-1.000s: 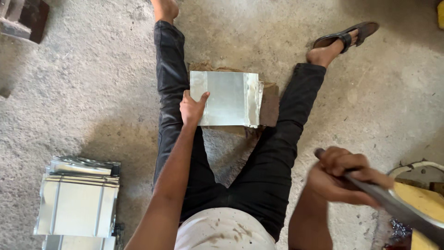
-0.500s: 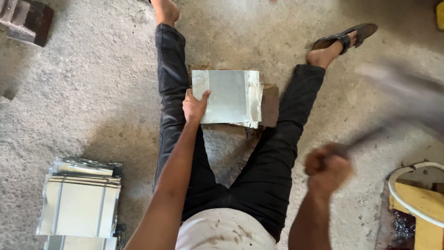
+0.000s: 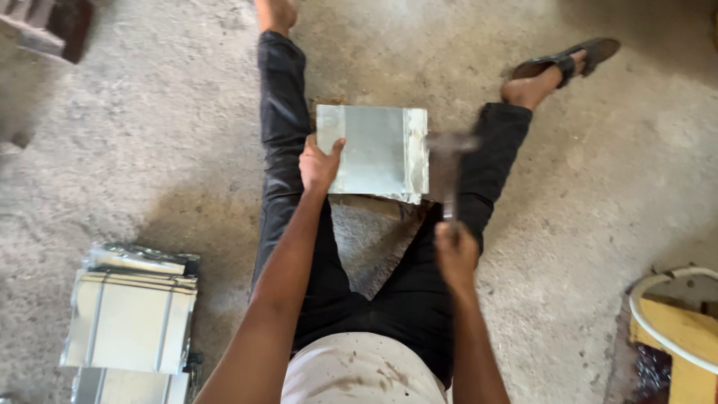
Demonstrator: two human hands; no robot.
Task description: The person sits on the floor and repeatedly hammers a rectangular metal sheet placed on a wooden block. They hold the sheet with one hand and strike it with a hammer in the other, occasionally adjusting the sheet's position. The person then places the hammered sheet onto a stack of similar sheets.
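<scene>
Setting: informal sheet-metal workshop, floor-level work. Rough grey concrete floor [image 3: 149,150], dusty, stained. Person seated on floor, legs spread, sandal [image 3: 572,56] at 1 o'clock. Folded metal sheet [image 3: 372,152] at centre, hammer [image 3: 447,168] blurred at its right edge. Stack of like folded sheets [image 3: 131,318] at 8 o'clock. Bricks [image 3: 48,26] at 10 o'clock. White-rimmed container [image 3: 673,337] with yellow board at 4 o'clock.
</scene>
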